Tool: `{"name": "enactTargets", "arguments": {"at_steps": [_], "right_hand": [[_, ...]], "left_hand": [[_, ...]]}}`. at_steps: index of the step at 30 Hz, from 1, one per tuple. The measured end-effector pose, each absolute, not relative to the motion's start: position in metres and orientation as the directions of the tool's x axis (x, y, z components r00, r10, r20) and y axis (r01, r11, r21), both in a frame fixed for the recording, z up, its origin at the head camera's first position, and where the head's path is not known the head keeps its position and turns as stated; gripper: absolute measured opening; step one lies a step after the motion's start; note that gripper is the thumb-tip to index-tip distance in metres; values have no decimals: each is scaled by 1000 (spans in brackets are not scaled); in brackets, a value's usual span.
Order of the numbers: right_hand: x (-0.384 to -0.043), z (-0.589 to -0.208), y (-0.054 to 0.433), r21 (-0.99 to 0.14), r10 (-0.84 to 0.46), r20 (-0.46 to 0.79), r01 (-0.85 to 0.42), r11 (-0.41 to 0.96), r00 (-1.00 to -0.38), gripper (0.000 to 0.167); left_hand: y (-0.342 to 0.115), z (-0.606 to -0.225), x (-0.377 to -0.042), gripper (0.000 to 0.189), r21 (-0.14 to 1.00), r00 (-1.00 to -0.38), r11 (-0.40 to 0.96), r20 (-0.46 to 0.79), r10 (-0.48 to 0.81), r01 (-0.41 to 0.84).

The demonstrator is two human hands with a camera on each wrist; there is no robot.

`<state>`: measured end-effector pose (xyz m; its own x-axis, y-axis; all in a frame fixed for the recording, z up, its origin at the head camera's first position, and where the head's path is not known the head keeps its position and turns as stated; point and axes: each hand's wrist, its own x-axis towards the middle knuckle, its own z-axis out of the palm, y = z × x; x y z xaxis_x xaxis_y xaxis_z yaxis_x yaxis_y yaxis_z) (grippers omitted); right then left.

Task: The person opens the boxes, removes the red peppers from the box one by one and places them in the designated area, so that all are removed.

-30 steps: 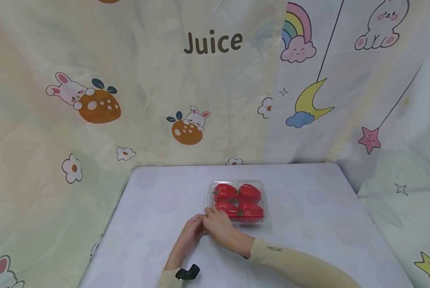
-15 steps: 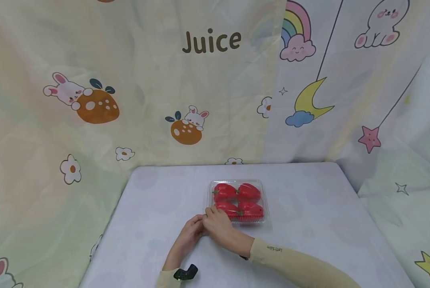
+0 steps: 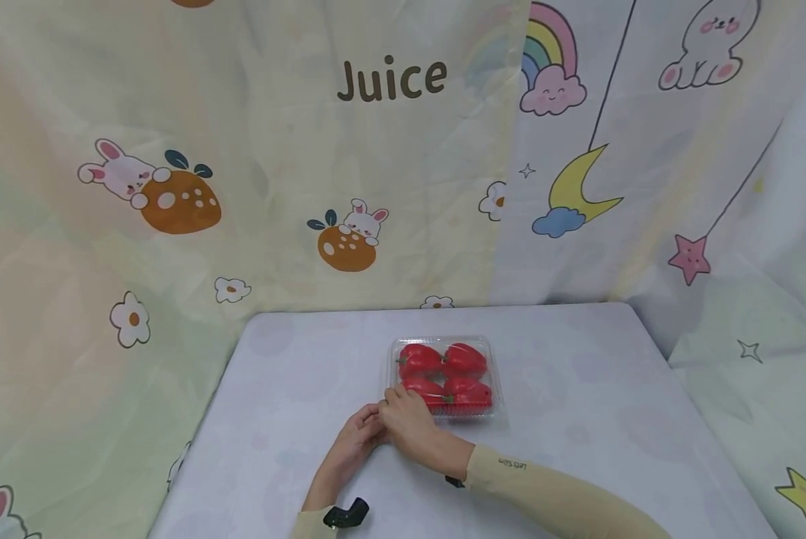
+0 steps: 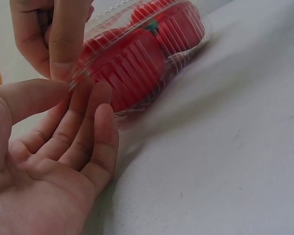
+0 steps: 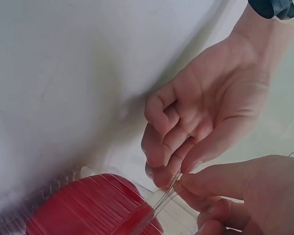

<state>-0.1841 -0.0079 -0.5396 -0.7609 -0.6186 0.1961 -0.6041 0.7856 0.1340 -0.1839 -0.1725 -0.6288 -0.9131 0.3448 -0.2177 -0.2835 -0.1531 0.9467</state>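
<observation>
A clear plastic clamshell box (image 3: pixel 392 359) holding several red bell peppers (image 3: pixel 466 360) lies on the table, its lid over them. At the box's near left corner, my left hand (image 3: pixel 351 449) pinches the plastic rim between thumb and fingers, palm turned up in the left wrist view. My right hand (image 3: pixel 413 427) comes across from the right and pinches the same corner from above. Thin edges of plastic (image 5: pixel 162 201) run between the fingertips in the right wrist view. The right hand covers part of a near pepper in the head view.
A white cloth-covered table (image 3: pixel 578 419) spreads around the box. Patterned curtains (image 3: pixel 275 150) hang behind and at both sides. A black wrist device (image 3: pixel 346 513) sits on the left wrist, over a beige sleeve.
Both hands stay on the same corner, with hardly any movement. The head view has shifted very slightly; the box and peppers stay in place.
</observation>
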Motion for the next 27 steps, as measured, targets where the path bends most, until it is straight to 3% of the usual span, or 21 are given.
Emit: {"name": "enactTargets", "arguments": {"at_steps": [9, 27], "right_hand": [[-185, -539, -8, 59, -609, 165, -608, 792, -776, 42], [-184, -541, -9, 101, -605, 214, -598, 795, -767, 24]], "left_hand": [[-170, -627, -185, 30, 945, -925, -161, -228, 305, -286], [-158, -622, -184, 17, 955, -951, -169, -203, 231, -245]]}}
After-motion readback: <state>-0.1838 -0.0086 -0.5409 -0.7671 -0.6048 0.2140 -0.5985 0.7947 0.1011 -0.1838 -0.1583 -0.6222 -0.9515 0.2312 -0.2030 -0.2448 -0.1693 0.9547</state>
